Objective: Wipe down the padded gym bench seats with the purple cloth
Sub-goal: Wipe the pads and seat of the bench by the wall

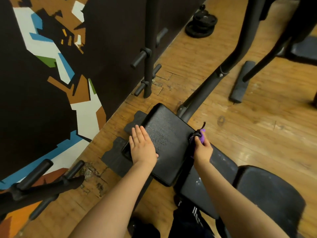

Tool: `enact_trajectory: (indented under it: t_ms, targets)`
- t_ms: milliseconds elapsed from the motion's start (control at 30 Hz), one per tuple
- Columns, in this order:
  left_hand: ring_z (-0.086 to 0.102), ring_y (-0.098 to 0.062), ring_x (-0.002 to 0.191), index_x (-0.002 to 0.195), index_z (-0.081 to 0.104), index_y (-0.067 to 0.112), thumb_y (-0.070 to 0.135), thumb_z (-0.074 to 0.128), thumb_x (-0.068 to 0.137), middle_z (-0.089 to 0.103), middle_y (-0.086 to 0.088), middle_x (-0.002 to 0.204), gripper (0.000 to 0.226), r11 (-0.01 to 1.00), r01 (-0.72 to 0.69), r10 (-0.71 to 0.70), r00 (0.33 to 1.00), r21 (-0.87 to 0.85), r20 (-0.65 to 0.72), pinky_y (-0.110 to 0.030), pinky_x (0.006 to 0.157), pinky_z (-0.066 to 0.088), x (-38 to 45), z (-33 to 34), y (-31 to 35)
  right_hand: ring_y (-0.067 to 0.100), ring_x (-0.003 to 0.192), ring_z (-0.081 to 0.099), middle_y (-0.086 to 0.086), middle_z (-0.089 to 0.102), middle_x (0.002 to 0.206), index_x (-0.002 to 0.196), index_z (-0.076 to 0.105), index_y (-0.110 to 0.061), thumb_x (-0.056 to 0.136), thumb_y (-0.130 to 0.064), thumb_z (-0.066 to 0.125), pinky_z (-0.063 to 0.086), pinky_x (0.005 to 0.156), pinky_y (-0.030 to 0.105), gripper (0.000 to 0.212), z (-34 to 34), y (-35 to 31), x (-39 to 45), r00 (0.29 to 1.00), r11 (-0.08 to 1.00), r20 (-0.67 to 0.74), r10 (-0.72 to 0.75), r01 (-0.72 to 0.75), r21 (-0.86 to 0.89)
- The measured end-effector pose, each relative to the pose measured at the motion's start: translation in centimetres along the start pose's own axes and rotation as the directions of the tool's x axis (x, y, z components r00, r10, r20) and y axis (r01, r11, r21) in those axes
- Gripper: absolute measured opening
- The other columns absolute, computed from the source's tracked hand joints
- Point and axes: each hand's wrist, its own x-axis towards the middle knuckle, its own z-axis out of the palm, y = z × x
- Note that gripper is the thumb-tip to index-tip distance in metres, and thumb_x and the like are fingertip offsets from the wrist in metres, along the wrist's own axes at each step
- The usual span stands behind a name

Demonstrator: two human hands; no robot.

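Note:
A black padded bench seat point(169, 143) lies in the middle of the view, its surface textured and shiny. My left hand point(142, 146) rests flat on the seat's left edge, fingers straight. My right hand point(202, 148) grips the bunched purple cloth point(202, 136) against the seat's right edge; most of the cloth is hidden in my fist, and a dark cord sticks up from it. A second, scuffed black pad point(223, 167) continues to the lower right, and a third pad point(269, 194) lies beyond it.
Black foam floor tiles point(116, 157) lie under the seat's left side. A plate rack post with pegs point(148, 54) stands by the painted wall. Weight plates point(201, 24) sit at the back. A machine frame point(228, 62) and its rubber foot point(241, 83) cross the wooden floor.

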Motion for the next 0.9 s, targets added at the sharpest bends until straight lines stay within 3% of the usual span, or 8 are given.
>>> enact_trajectory:
  t_ms: [133, 267, 400, 467, 567, 700, 767, 900]
  targets:
    - [-0.013, -0.033, 0.146, 0.144, -0.021, -0.004, 0.052, 0.066, 0.083, -0.018, -0.022, 0.156, 0.12, 1.0, -0.025, 0.025, 1.0, 0.004, -0.008, -0.041, 0.118, -0.002, 0.0, -0.1, -0.3, 0.02, 0.11, 0.057, 0.003, 0.061, 0.12, 0.128, 0.057, -0.011, 0.093, -0.009, 0.053, 0.043, 0.101, 0.037, 0.035, -0.3, 0.3, -1.2, 0.998, 0.995, -0.055, 0.038, -0.033, 0.096]
    - [-0.013, -0.03, 0.146, 0.145, -0.021, -0.002, 0.059, 0.061, 0.083, -0.018, -0.019, 0.157, 0.119, 0.996, -0.085, 0.084, 0.996, -0.015, -0.022, -0.04, 0.12, 0.0, 0.1, -0.1, -1.3, 0.026, 0.107, 0.059, 0.009, 0.064, 0.111, 0.117, 0.062, -0.006, 0.092, -0.012, 0.053, 0.046, 0.098, 0.044, 0.028, 0.3, -1.7, -0.8, 0.994, 0.998, -0.083, -0.065, 0.064, -0.01]
    - [-0.013, -0.027, 0.147, 0.148, -0.018, 0.002, 0.067, 0.045, 0.087, -0.018, -0.014, 0.158, 0.109, 0.987, -0.159, 0.158, 0.983, 0.002, -0.092, -0.042, 0.119, 0.001, -0.7, 0.4, -3.3, 0.015, 0.104, 0.056, 0.002, 0.061, 0.114, 0.125, 0.059, -0.011, 0.092, -0.011, 0.053, 0.045, 0.093, 0.028, 0.033, 2.8, -6.0, -0.5, 0.939, 0.924, 0.156, -0.307, 0.334, -0.186]
    - [-0.014, -0.027, 0.146, 0.148, -0.017, 0.002, 0.065, 0.039, 0.091, -0.017, -0.014, 0.159, 0.103, 0.993, -0.108, 0.102, 0.987, -0.043, -0.122, -0.043, 0.118, 0.0, -1.7, 1.0, -3.8, 0.01, 0.106, 0.053, -0.006, 0.057, 0.116, 0.131, 0.054, -0.016, 0.093, -0.014, 0.054, 0.041, 0.094, 0.025, 0.037, 5.0, -8.6, -0.7, 0.841, 0.817, 0.39, -0.375, 0.499, -0.29]
    - [-0.016, -0.028, 0.146, 0.148, -0.017, 0.002, 0.062, 0.038, 0.093, -0.018, -0.015, 0.158, 0.098, 0.986, 0.019, -0.045, 0.987, -0.168, -0.152, -0.044, 0.118, -0.002, -3.3, 2.0, -3.7, 0.007, 0.105, 0.049, -0.009, 0.053, 0.115, 0.133, 0.05, -0.017, 0.095, -0.015, 0.051, 0.037, 0.093, 0.022, 0.038, 9.2, -11.0, -0.7, 0.601, 0.48, 0.747, -0.283, 0.763, -0.433]
    - [-0.017, -0.029, 0.146, 0.147, -0.018, 0.001, 0.063, 0.038, 0.092, -0.018, -0.016, 0.158, 0.1, 0.91, 0.219, -0.274, 0.955, -0.353, -0.114, -0.042, 0.117, -0.005, -4.7, 3.2, -3.8, 0.021, 0.106, 0.058, 0.006, 0.06, 0.12, 0.129, 0.053, -0.015, 0.098, -0.018, 0.046, 0.042, 0.089, 0.026, 0.032, 14.4, -10.6, -2.3, 0.465, 0.11, 0.877, -0.125, 0.885, -0.453]
    - [-0.017, -0.028, 0.146, 0.147, -0.018, 0.001, 0.063, 0.038, 0.092, -0.018, -0.016, 0.158, 0.101, 0.859, 0.288, -0.349, 0.934, -0.423, -0.072, -0.041, 0.118, -0.005, -5.3, 3.7, -3.7, 0.027, 0.107, 0.058, 0.01, 0.062, 0.116, 0.125, 0.056, -0.011, 0.097, -0.022, 0.048, 0.042, 0.087, 0.03, 0.031, 15.6, -8.0, -5.6, 0.296, -0.068, 0.954, 0.04, 0.954, -0.293]
    - [-0.016, -0.028, 0.146, 0.148, -0.016, 0.001, 0.06, 0.04, 0.094, -0.016, -0.015, 0.158, 0.097, 0.803, 0.355, -0.409, 0.912, -0.478, -0.011, -0.041, 0.118, -0.003, -6.7, 4.3, -4.2, 0.023, 0.103, 0.058, 0.006, 0.065, 0.11, 0.112, 0.062, -0.012, 0.094, -0.036, 0.052, 0.045, 0.086, 0.033, 0.032, 15.4, -3.7, -10.5, -0.026, -0.124, 0.972, 0.235, 0.991, 0.057]
